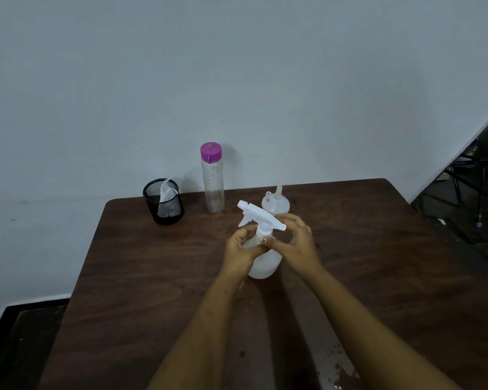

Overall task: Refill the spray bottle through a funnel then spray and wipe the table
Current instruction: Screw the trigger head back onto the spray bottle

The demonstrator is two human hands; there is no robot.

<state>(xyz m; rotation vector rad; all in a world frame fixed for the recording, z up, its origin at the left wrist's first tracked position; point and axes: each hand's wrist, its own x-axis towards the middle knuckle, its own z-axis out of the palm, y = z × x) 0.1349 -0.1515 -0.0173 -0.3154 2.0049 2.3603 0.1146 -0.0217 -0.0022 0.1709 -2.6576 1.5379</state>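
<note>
A: Where is the spray bottle (264, 260)?

B: It stands on the brown bench (378, 277), near the middle. Its long side goes up and down, leaning a little toward the wall. The white spray top (258, 218) sits on it, and the nozzle points up and to the left.

A: What are the hands doing?

B: The left hand (241, 249) wraps around the bottle just under the top. The right hand (295, 242) pinches the white collar at the neck, with its fingers curled around the back of the spray top.

A: What else is there?

B: A white funnel (275, 202) sits upside down just behind the bottle, with its spout pointing up. A clear bottle with a purple cap (212, 181) stands by the wall. A black mesh cup (164, 202) with something white in it stands to the left.
</note>
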